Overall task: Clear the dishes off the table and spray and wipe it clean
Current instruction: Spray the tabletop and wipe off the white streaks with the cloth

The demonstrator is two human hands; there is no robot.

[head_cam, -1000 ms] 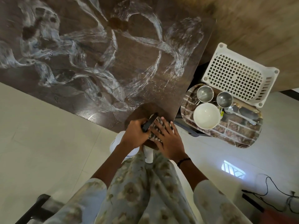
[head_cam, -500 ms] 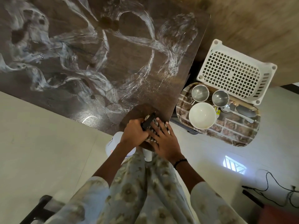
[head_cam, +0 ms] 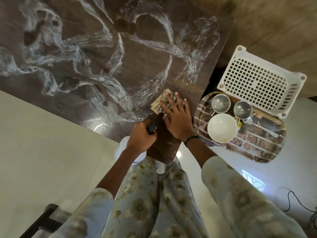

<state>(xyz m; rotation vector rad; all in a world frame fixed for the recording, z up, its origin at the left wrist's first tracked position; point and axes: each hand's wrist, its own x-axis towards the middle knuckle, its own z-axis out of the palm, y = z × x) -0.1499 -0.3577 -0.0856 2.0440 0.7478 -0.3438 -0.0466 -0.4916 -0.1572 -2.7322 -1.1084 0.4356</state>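
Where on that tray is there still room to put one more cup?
The tray has bare room along its near half, below the white bowl and the spoon. Its far side is crowded: two steel cups sit side by side against the white basket, with the bowl just below them.

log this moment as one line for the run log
step: wiping | right hand: flat on cloth | left hand: grips spray bottle | table: foam streaks | dishes: on tray

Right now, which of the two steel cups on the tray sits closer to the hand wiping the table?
The left steel cup, directly above the white bowl; the other steel cup stands farther right, beside the spoon.
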